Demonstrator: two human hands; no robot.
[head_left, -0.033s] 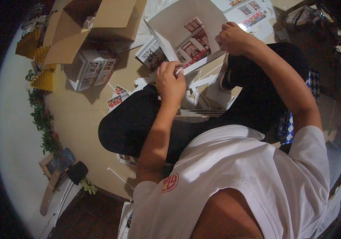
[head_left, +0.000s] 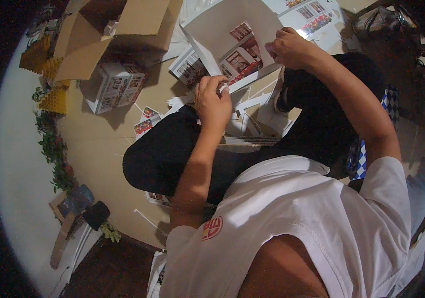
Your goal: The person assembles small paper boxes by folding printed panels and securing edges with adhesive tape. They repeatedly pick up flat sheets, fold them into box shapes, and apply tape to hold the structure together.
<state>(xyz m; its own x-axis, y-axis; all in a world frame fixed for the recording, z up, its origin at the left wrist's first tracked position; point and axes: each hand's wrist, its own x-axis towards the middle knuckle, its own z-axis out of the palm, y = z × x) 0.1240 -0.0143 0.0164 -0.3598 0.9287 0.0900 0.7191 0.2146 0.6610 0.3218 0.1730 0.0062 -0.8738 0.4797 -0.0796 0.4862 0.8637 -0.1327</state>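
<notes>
Head view. Person seated on a tan floor (head_left: 98, 144), dark-trousered legs folded, white T-shirt with a small red round emblem at the left chest.

Containers: one large brown corrugated cardboard box (head_left: 123, 30), flaps open, lying toward the far left of the floor; its contents cannot be made out. Just beside it, nearer the person, a small white cube-shaped carton printed with photo panels (head_left: 115, 89), closed.

Hands: left hand (head_left: 213, 102) closed, fingertips pinching a narrow white paper strip (head_left: 224, 89) at the near edge of a large white folded card sheet bearing red-and-white building photographs (head_left: 237, 44). Right hand (head_left: 289, 47) curled closed on the sheet's right edge, holding it raised above the lap. The sheet stands tilted between both hands, over the knees.

Change from the earlier frame: none discernible; hands, sheet and boxes keep the same places.

Printed matter: small printed cards in red and white (head_left: 145, 121) lying flat on the floor near the left knee; further flat white sheets with coloured picture rows (head_left: 312, 17) at the far right; loose white paper strips (head_left: 252, 104) scattered under the sheet.

Along the left floor edge: yellow ridged foam pieces (head_left: 48, 74), green leafy garland (head_left: 53, 154).
</notes>
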